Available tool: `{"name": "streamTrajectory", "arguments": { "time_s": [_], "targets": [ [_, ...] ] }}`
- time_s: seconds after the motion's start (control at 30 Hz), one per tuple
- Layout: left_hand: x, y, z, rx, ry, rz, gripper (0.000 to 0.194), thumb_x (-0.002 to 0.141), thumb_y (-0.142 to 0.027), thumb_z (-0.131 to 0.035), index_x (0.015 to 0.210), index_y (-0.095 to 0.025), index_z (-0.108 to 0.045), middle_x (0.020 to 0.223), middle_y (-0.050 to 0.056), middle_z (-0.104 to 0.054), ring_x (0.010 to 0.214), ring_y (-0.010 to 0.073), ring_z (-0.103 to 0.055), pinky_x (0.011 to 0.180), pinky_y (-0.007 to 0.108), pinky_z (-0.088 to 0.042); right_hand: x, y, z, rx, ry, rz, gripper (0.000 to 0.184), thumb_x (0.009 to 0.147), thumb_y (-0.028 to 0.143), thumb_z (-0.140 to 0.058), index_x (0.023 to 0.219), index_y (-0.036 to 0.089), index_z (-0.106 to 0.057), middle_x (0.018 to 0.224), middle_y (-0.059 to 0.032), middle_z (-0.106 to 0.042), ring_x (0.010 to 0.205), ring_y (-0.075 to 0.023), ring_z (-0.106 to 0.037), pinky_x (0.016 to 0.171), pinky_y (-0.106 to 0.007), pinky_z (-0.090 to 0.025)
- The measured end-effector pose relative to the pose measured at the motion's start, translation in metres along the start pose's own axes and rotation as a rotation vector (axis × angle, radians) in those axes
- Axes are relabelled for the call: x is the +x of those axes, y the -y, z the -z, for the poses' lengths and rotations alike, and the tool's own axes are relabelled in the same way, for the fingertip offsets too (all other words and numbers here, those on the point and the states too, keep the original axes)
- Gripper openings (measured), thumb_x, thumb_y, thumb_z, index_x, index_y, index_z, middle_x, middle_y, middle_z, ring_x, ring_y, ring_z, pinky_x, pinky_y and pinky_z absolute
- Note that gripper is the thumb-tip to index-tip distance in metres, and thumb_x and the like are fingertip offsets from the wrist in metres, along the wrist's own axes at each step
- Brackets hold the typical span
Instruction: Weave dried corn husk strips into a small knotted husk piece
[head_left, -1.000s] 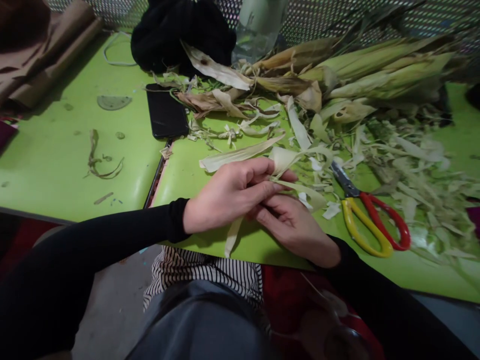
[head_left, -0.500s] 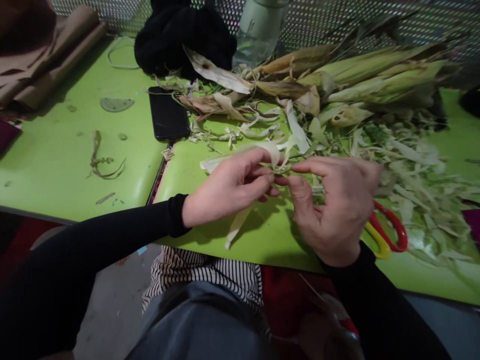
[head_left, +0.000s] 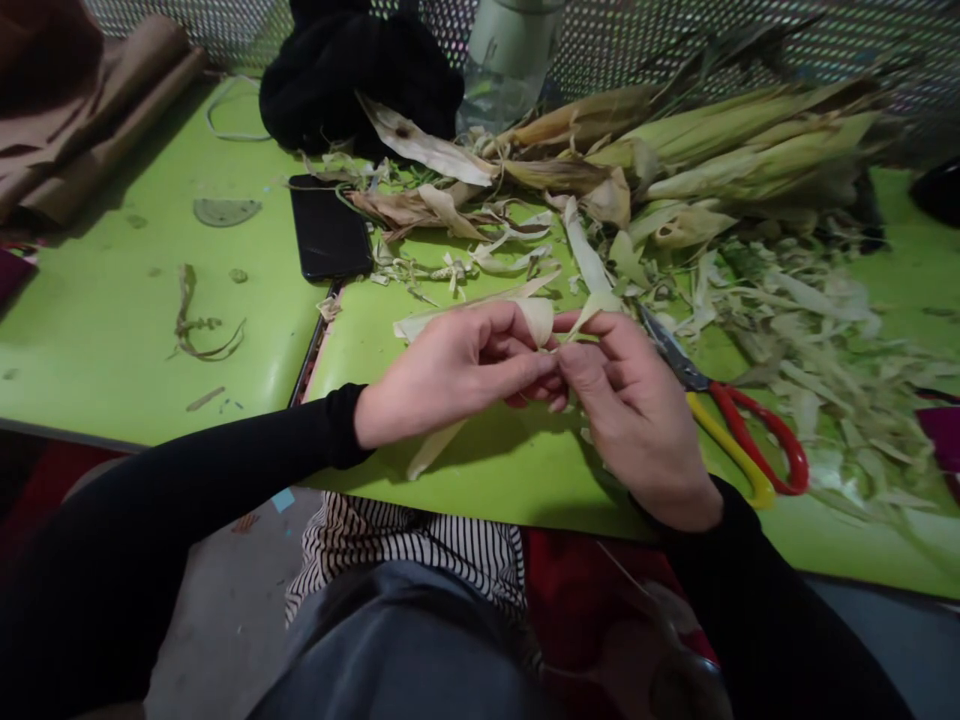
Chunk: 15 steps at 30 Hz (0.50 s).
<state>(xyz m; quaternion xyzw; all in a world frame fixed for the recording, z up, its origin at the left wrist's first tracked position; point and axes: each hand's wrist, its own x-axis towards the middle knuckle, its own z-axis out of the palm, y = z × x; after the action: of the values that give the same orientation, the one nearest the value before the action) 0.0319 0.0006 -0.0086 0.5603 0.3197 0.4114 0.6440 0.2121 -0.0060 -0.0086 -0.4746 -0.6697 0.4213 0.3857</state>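
Observation:
Both hands meet just above the green table (head_left: pixel 112 330) near its front edge. My left hand (head_left: pixel 457 375) is closed, pinching a pale strip of corn husk (head_left: pixel 540 318) between thumb and fingers. My right hand (head_left: pixel 637 415) pinches the same husk strip from the right, fingertips touching those of the left. One end of the strip hangs down below my left hand (head_left: pixel 431 450). Red-and-yellow scissors (head_left: pixel 739 435) lie on the table just right of my right hand.
A heap of corn ears and husks (head_left: pixel 720 150) fills the back right, with shredded husk scraps (head_left: pixel 817 330) spread in front. A black phone (head_left: pixel 328 230) lies at the back left of centre, beside dark cloth (head_left: pixel 360 70) and a clear jar (head_left: pixel 506 60).
My right hand rose from under the left, swung out to the right, then came back in and now pinches the husk strip at the left fingertips. The scissors show fully again.

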Motion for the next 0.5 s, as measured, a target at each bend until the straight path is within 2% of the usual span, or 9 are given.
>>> {"name": "streamTrajectory", "arguments": {
  "time_s": [0.13,0.27,0.37,0.5],
  "targets": [
    [-0.0004,0.0037,-0.0015,0.041,0.017,0.028,0.022,0.087,-0.025,-0.07,0.081,-0.015,-0.052,0.071,0.001,-0.068,0.061,0.007,-0.061,0.06,0.02,-0.05,-0.0037,0.0,-0.0047,-0.004,-0.116,0.014,0.019,0.093,0.043,-0.065,0.096,0.024,-0.062,0.057,0.0064,-0.052,0.047,-0.0115,-0.048,0.045,-0.026,-0.038],
    [-0.0005,0.0063,-0.0034,-0.062,0.05,0.083,0.02,0.087,-0.021,-0.071,0.081,-0.015,-0.053,0.077,0.004,-0.072,0.071,0.0102,-0.068,0.07,0.023,-0.055,-0.0042,-0.0015,-0.0058,-0.148,-0.25,0.157,0.015,0.094,0.037,-0.064,0.086,0.025,-0.063,0.07,0.001,-0.063,0.061,-0.0153,-0.059,0.057,-0.03,-0.046],
    [-0.0013,0.0059,-0.004,-0.125,0.066,0.128,0.016,0.087,-0.018,-0.07,0.084,-0.014,-0.054,0.082,0.006,-0.075,0.078,0.0119,-0.072,0.077,0.026,-0.057,-0.0036,-0.0042,-0.005,-0.238,-0.302,0.269,0.016,0.095,0.035,-0.063,0.083,0.024,-0.063,0.078,-0.0014,-0.066,0.071,-0.0172,-0.063,0.067,-0.033,-0.05],
    [-0.0024,0.0047,-0.0033,-0.156,0.101,0.153,0.015,0.087,-0.016,-0.07,0.085,-0.013,-0.055,0.081,0.005,-0.075,0.074,0.0098,-0.07,0.075,0.024,-0.057,-0.0042,-0.0052,-0.0032,-0.257,-0.283,0.2,0.02,0.096,0.042,-0.061,0.084,0.026,-0.061,0.08,-0.003,-0.068,0.072,-0.0193,-0.063,0.07,-0.036,-0.052]
  ]
}}
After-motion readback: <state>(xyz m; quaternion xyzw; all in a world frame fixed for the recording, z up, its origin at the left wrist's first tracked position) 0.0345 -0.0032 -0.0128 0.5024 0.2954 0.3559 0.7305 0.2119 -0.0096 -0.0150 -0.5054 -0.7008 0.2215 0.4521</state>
